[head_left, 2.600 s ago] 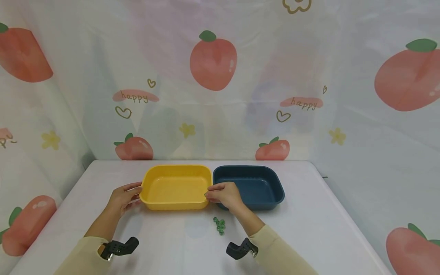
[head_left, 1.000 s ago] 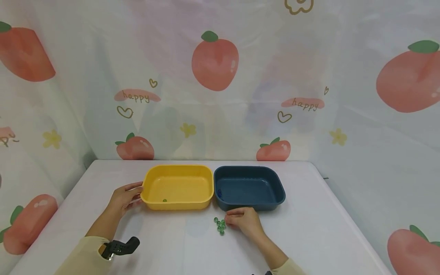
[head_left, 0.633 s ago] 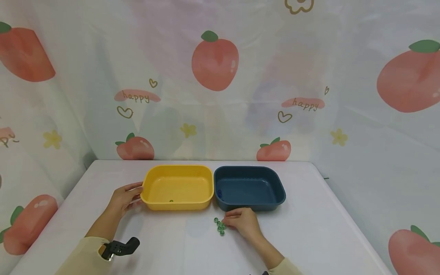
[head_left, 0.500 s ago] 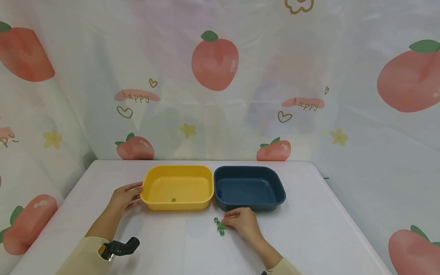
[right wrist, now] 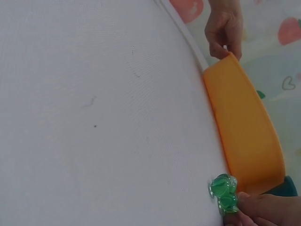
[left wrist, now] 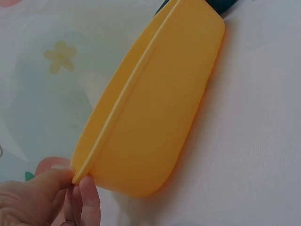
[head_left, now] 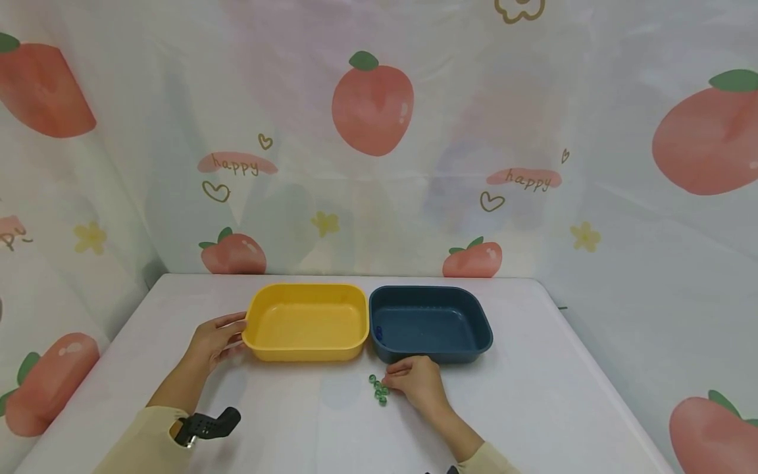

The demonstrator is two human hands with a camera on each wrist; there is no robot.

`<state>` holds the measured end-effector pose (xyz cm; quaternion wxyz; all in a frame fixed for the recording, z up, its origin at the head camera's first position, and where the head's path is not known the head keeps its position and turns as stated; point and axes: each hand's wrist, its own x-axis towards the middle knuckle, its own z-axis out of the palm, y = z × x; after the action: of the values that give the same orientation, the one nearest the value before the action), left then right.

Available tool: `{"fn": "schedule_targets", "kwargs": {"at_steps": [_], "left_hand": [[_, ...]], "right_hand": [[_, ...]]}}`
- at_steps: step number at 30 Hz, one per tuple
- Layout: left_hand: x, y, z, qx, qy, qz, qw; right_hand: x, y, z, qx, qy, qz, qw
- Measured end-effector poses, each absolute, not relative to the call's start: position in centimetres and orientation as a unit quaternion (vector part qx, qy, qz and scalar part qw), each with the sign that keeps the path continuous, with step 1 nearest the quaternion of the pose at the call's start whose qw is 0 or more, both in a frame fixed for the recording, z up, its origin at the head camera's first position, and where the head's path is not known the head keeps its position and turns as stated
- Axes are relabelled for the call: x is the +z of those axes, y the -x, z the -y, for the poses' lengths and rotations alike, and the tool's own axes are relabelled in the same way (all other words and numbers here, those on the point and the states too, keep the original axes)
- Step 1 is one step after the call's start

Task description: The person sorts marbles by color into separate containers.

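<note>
My left hand (head_left: 214, 342) pinches the left rim of the yellow bin (left wrist: 146, 117), thumb on top and fingers beneath, as the left wrist view shows. My right hand (head_left: 419, 383) is down at a small cluster of green glass marbles (head_left: 378, 392) in front of the bins. In the right wrist view its thumb (right wrist: 254, 203) and a fingertip close on the marble (right wrist: 228, 203) at the cluster's edge. Beside the yellow bin stands a dark blue bin (head_left: 438, 329), with dark blue marbles (head_left: 379, 333) by its left wall. The yellow bin's near inside edge is hidden.
Both bins stand side by side on a white-covered table (head_left: 284, 415). A fruit-patterned cloth (head_left: 414, 217) hangs behind and at both sides. A black strap (head_left: 207, 426) sits on the left wrist.
My right hand has gone from the yellow bin's right rim down to the green marbles. A green marble rolled rightward inside the yellow bin and is now out of sight. My left hand stays put.
</note>
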<state>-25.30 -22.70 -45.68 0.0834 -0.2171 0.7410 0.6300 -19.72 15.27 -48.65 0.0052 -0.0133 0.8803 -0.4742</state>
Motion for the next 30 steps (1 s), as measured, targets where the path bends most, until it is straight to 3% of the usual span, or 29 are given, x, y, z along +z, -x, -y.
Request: {"fn": "schedule_targets", "kwargs": {"at_steps": [30], "left_hand": [[-45.3,25.0,22.4,0.628,0.219,-0.742,0.085]], "right_hand": [[-47.4,19.6,-15.6,-0.548,-0.015,-0.834,0.06]]}}
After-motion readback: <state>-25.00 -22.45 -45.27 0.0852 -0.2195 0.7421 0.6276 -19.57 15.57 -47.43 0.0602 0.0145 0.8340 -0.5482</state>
